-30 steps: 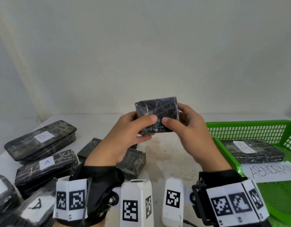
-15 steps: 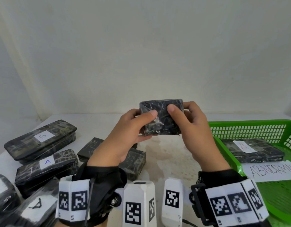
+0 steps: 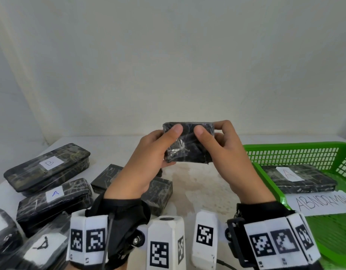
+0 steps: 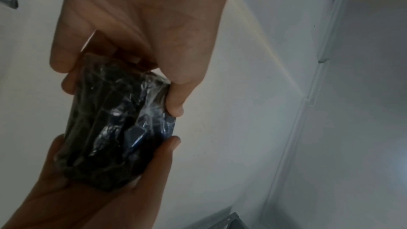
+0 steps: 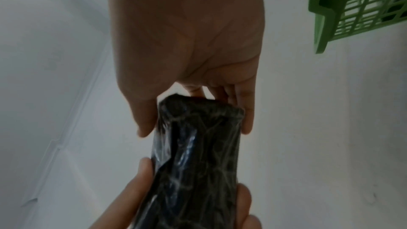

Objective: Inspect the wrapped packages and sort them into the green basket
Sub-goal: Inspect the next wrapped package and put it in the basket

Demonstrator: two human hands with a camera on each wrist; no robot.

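I hold a small black package wrapped in clear film with both hands, above the table's middle. My left hand grips its left end, thumb on the near face by the top edge. My right hand grips the right end the same way, fingers curled behind. In the left wrist view the package sits between my left hand above and the other hand below. The right wrist view shows its wrinkled narrow side. The green basket stands to the right, apart from my hands.
Inside the basket lie a long wrapped package labelled A and a paper reading ABNORMAL. On the left of the table are long packages labelled B and A, further ones at the near left corner, and small unlabelled ones under my left forearm.
The package has shifted slightly right and been turned in my hands. Both thumbs have climbed from its lower part to near its top edge.
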